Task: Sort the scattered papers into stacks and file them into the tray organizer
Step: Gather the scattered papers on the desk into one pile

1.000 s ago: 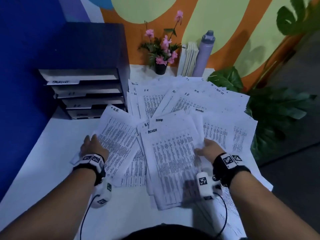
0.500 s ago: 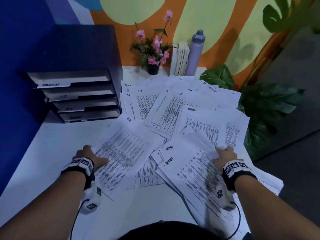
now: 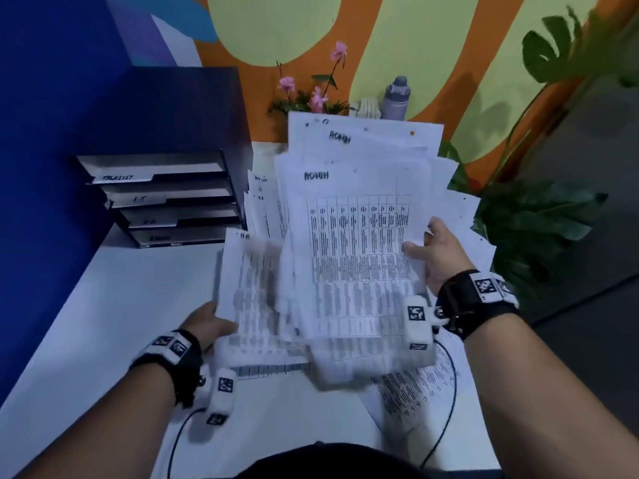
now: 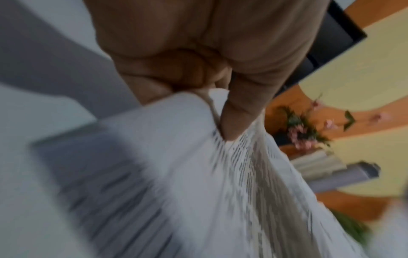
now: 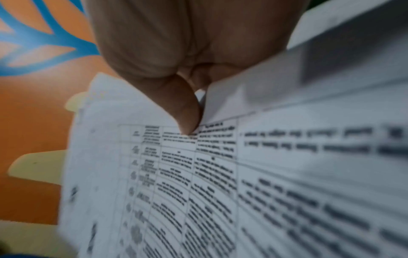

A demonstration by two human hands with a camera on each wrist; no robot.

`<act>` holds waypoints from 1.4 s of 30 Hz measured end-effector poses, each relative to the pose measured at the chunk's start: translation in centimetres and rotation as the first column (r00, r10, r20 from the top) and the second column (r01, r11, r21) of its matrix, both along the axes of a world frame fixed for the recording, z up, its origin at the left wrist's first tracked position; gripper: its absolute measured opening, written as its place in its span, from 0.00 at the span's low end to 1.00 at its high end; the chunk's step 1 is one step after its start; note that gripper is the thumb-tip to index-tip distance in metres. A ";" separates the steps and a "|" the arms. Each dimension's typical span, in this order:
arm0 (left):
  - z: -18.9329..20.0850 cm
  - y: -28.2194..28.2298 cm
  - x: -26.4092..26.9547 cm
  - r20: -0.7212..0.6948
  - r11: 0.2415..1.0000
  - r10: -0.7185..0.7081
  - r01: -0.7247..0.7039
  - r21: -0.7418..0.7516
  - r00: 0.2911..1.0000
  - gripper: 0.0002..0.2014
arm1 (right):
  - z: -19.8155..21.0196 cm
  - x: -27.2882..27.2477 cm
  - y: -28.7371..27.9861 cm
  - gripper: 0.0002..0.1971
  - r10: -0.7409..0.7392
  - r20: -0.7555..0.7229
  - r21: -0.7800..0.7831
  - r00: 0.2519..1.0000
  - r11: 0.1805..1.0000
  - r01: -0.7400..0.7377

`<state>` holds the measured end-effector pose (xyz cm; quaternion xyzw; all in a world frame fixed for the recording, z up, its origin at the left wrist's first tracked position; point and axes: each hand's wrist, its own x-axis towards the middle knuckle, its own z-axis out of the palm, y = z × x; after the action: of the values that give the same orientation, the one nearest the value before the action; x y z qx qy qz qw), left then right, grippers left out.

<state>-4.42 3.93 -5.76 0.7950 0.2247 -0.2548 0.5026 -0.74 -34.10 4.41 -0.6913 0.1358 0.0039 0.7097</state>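
Note:
A thick, loose bundle of printed papers (image 3: pixel 349 243) is lifted off the white table (image 3: pixel 114 305) and tilted up toward me; top sheets carry a handwritten "ADMIN" heading. My right hand (image 3: pixel 437 257) grips the bundle's right edge, thumb on the front sheet (image 5: pixel 189 120). My left hand (image 3: pixel 207 323) pinches the lower left sheets (image 4: pixel 176 157), thumb on top. The black tray organizer (image 3: pixel 166 198) with several labelled trays stands at the back left. A few sheets (image 3: pixel 415 388) still lie on the table under the bundle.
A pot of pink flowers (image 3: pixel 311 95), a stack of white booklets (image 3: pixel 368 107) and a lilac bottle (image 3: pixel 397 98) stand against the painted back wall. Large green plant leaves (image 3: pixel 532 229) hang beside the table's right edge. A blue wall borders the left.
Both hands swept the scattered sheets together and raised them off the table as one bundle. The spread of papers that covered the middle of the table is gone.

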 end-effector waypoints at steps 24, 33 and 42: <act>-1.0 -5.2 -1.0 -0.097 0.997 0.066 -0.070 -0.038 0.993 0.27 | -10.9 -0.9 0.7 0.32 -0.240 -0.593 -0.787 0.769 0.376 -0.489; -0.2 -5.3 0.0 0.081 0.956 0.009 -0.033 0.291 0.997 0.06 | -10.5 0.0 -0.2 0.24 -0.141 -0.678 -0.700 0.722 0.426 -0.573; -0.7 -4.7 0.0 -0.030 0.902 0.058 -0.040 0.431 0.998 0.15 | -10.1 -1.0 2.8 0.15 0.055 -0.719 -0.584 0.693 0.493 -0.645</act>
<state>-4.38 -0.73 -6.45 0.8748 0.3056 -0.2029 0.3165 -1.78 -31.33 -5.66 -0.9036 0.1901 0.3214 0.2097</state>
